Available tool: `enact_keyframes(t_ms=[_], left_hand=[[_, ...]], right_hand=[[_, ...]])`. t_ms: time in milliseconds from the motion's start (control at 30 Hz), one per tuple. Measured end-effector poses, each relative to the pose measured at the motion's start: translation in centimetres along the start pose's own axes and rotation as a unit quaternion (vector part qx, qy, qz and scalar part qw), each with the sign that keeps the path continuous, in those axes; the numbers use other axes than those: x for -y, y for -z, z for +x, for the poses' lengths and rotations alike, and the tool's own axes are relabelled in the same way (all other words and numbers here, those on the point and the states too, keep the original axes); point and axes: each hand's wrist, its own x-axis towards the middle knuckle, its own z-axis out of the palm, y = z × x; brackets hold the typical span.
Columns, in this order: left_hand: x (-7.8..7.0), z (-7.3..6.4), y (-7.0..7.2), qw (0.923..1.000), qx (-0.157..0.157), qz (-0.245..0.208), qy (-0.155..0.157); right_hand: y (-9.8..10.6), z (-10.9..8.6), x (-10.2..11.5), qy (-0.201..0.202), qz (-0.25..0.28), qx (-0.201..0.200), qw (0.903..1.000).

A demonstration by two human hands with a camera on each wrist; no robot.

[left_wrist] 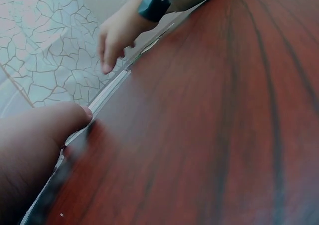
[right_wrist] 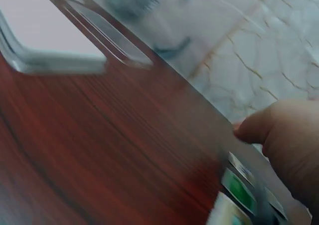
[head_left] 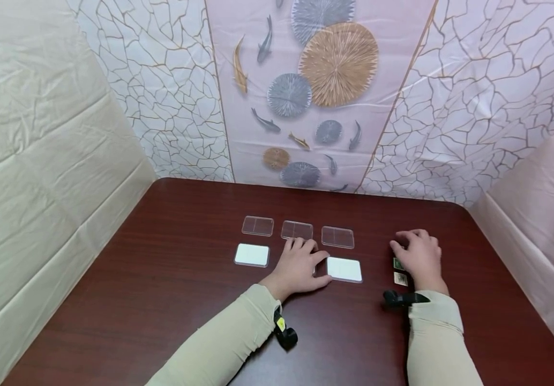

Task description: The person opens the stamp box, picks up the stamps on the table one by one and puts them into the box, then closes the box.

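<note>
My left hand lies spread over the middle of the row of white-topped flat cases, mostly hiding the one under it. Its thumb and index finger reach the near edge of the right white case. In the left wrist view the thumb lies along a case's edge. My right hand hovers with loosely bent fingers over small stamp-like pieces, nothing visible in its grasp. A green piece and a beige piece show beside it. More pieces, including the green one, appear in the right wrist view.
Another white case lies left of the left hand. Behind stand clear plastic lids in a row: left lid, middle lid, right lid. The dark red wooden table meets patterned cloth walls at the back and sides.
</note>
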Motion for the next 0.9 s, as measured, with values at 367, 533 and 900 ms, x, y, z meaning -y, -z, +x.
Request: enact_keyframes(t_ms=[367,533,900], left_hand=[[0.01,0.03,-0.15,1.0000,-0.002,-0.005,-0.001],[-0.06,0.01,0.02,1.0000,0.001,-0.008,-0.001],[-0.12,0.00,0.20,1.0000,0.003,-0.005,-0.001]], right_hand=[[0.53,-1.01,-1.26,-0.033,-0.039,0.000,0.9987],[0.32,-0.94,-1.08,-0.043,-0.045,-0.001,0.9981],[-0.01,-0.65,-1.02,-0.034,-0.018,-0.045,0.9983]])
